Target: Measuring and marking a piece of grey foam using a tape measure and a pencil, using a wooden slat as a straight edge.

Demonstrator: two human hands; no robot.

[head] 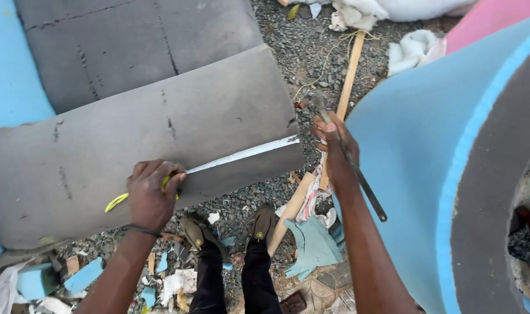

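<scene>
A grey foam sheet (160,122) lies curved in front of me over gravel. My left hand (151,195) presses a tape measure's case with a yellow strap (116,202) onto the sheet's near edge. Its white tape blade (242,156) runs right across the foam to the sheet's right corner. My right hand (335,148) is at that corner, fingers closed round a long thin dark metal blade (364,186) that slants back along my forearm. My two shoes (230,229) stand on the gravel below the sheet.
A big roll of blue foam with a grey layer (451,157) fills the right side. More grey foam (131,40) and blue foam (9,70) lie behind and left. Wooden slats (349,75), foam scraps and cloth litter the gravel (300,52).
</scene>
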